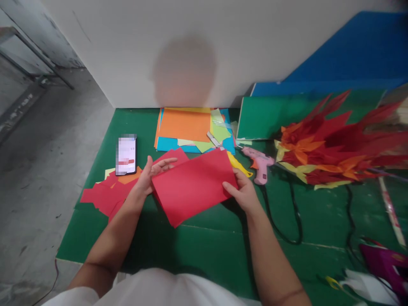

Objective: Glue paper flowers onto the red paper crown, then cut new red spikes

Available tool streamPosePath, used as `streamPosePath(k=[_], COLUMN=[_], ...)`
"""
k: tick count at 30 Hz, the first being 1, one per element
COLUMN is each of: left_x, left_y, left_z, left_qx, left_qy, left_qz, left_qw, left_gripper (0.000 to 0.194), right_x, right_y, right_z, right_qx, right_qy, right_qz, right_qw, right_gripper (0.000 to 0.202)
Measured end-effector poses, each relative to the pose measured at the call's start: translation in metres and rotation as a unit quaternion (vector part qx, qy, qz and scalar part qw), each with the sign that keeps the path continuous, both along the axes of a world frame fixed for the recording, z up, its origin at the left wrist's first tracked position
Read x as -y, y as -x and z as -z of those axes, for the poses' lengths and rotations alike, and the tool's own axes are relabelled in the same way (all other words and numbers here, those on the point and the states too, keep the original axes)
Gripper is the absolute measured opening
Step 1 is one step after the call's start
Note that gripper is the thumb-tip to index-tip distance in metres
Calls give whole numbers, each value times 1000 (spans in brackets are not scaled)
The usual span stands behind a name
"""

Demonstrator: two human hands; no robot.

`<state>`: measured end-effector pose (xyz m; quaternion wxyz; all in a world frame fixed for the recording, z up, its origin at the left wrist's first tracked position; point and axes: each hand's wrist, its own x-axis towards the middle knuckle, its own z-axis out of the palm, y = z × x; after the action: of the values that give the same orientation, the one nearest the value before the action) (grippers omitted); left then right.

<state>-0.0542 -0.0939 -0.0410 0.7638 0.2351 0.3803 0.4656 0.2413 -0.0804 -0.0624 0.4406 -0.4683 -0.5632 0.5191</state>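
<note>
Red paper [194,187], seemingly folded or several sheets together, is held tilted above the green table. Its right edge is pinched between the thumb and fingers of my right hand [242,191]. At the left edge, my left hand [153,173] is open, thumb raised and fingers stretched along the paper. More red paper [177,155] shows behind it. Partly hidden beyond the sheet is a yellow handle [238,163], with a grey metal tip [213,139] nearby; I cannot tell if they are one tool.
Red and orange paper pieces [108,195] lie left, beside a phone [126,155]. Coloured sheets [186,123] are stacked against the wall. A pink glue gun [259,163] with a black cord [299,225] lies right, near a red-orange paper flame shape [338,144] and green board [264,117].
</note>
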Motion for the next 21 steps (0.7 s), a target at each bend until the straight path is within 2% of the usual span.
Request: streamPosePath(k=[2,4,6,8,11,13,16,18,21], left_x=[1,3,5,6,6,6,6,8,12], left_y=[0,-2,-5,-9,-15,-20,-30,-37,-44], left_z=[-1,-1,-2,-2,-1,1,4,6,9], left_qx=[-36,-90,-140,-174,-198,-206,-224,-239,-266], left_qy=[-20,-36,-40,-34,-33,-45,-80,-104,-129], left_qz=[29,61,81,77,25,-24,-96,-122,-134], left_qw=[999,993,986,981,979,977,967,958,946], left_gripper=[76,62,50,46,41,38,38,41,42], right_x=[1,2,3,2,-1,-2,3,9,17], right_y=[1,3,6,8,11,15,24,32,42], right_z=[-2,-4,-4,-3,0,2,2,-1,-5], right_qx=[-12,-28,-45,-60,-106,-155,-201,-194,-159], right_qy=[8,31,52,66,77,86,135,179,217], right_qz=[-25,-43,-36,-3,71,97,49,16,33], right_qw=[1000,998,997,996,989,979,969,964,963], right_gripper=[44,55,62,66,72,73,76,76,72])
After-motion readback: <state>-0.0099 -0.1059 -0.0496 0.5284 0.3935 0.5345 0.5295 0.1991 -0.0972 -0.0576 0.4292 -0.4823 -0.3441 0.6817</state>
